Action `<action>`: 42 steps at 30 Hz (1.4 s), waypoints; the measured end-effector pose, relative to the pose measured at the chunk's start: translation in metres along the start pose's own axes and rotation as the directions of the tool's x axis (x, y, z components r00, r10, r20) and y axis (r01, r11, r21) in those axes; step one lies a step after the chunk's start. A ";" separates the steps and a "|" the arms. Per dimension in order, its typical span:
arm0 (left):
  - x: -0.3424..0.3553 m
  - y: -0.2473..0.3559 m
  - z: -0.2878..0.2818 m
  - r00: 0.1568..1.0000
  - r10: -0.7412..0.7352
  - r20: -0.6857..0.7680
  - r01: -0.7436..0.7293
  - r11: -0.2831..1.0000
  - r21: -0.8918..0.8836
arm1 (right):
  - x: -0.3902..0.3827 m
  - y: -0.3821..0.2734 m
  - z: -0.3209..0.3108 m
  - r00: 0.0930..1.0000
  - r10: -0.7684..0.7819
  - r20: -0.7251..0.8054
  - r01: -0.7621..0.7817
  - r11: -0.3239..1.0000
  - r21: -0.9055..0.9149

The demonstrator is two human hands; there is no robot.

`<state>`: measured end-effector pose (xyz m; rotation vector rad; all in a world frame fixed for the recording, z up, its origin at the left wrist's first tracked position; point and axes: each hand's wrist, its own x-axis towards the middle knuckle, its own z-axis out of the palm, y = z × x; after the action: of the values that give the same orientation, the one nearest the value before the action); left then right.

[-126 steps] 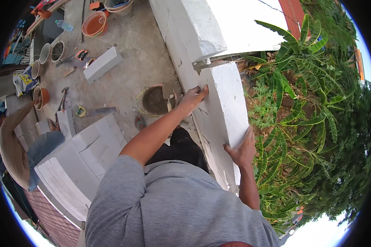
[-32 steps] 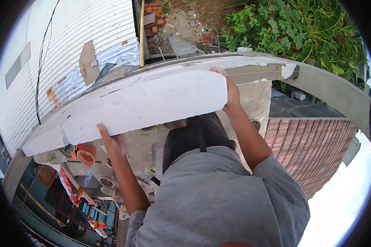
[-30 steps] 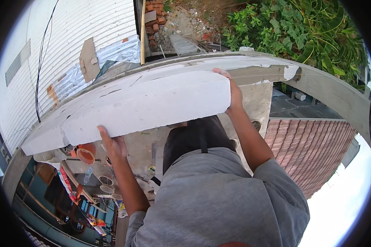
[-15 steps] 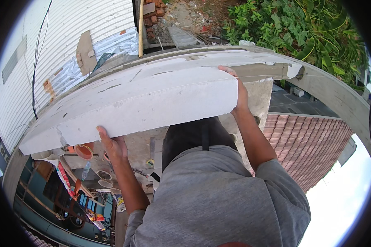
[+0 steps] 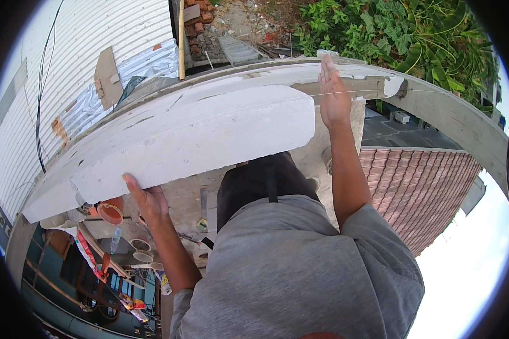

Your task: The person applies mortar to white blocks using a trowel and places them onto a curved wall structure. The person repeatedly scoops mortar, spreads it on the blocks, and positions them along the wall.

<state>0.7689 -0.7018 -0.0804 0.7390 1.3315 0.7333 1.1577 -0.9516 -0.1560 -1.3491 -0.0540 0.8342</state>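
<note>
A long white masonry block (image 5: 220, 135), pale and smooth-faced, lies along the top of the wall in front of me. My left hand (image 5: 150, 200) is closed on its lower near edge, the thumb against the front face and the fingers underneath, partly hidden. Beyond the block's right end, my right hand (image 5: 335, 96) is raised flat with its fingers stretched out, a small gap between it and the block. A thin string (image 5: 379, 90) runs across at the height of that hand. Grey mortar (image 5: 306, 88) shows on the wall beside the block's end.
An orange bucket (image 5: 111, 212) stands below the block on the left, near a clear plastic bottle (image 5: 116, 240). A concrete beam (image 5: 452, 107) curves away at right, above a red tiled roof (image 5: 407, 198). A bamboo pole (image 5: 181, 45) and green plants (image 5: 373, 34) are beyond the wall.
My right hand has let go of the block's right end and straightened, rising flat beside it. My left hand keeps its hold, and the whole view has shifted slightly.
</note>
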 end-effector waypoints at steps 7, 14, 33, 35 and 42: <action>0.003 0.002 -0.007 1.000 0.007 -0.008 -0.007 1.000 -0.002 | 0.003 0.014 0.044 0.951 0.169 0.259 -0.208 0.969 0.132; 0.002 0.005 -0.009 1.000 -0.004 -0.008 0.004 1.000 -0.011 | 0.016 0.008 0.014 0.990 0.042 0.135 -0.049 0.997 0.055; -0.031 0.024 -0.028 0.991 -0.131 -0.011 0.129 0.984 -0.119 | -0.041 -0.012 0.078 0.969 0.122 0.212 -0.121 0.992 -0.019; -0.036 0.030 -0.027 0.993 -0.117 -0.028 0.113 0.987 -0.111 | -0.043 -0.013 0.083 0.969 0.133 0.207 -0.130 0.991 -0.031; -0.040 0.027 -0.028 0.995 -0.091 -0.036 0.085 0.988 -0.131 | -0.048 -0.013 0.075 0.965 0.132 0.225 -0.120 0.991 -0.064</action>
<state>0.7359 -0.7173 -0.0383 0.5607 1.3323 0.7603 1.0932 -0.9151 -0.1048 -1.3083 -0.1713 1.1004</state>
